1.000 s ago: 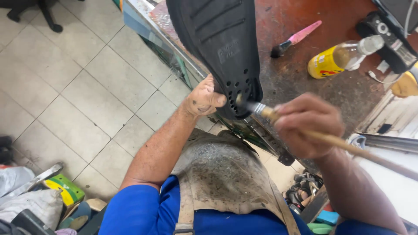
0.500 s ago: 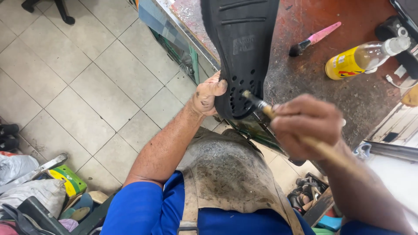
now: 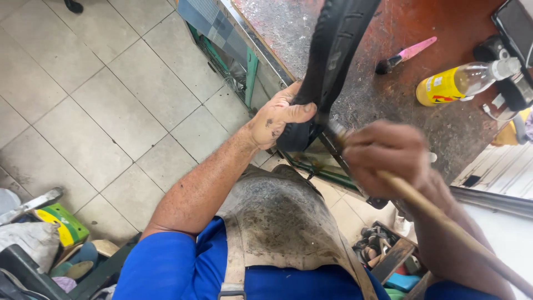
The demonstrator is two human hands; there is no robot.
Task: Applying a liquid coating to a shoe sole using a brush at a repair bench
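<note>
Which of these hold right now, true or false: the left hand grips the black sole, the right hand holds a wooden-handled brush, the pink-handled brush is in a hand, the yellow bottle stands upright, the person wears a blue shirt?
1. The left hand grips the black sole. True.
2. The right hand holds a wooden-handled brush. True; its tip is at the sole's heel end.
3. The pink-handled brush is in a hand. False: it lies on the workbench, away from both hands.
4. The yellow bottle stands upright. False: it lies on its side on the bench.
5. The person wears a blue shirt. True, under a worn apron.
</note>
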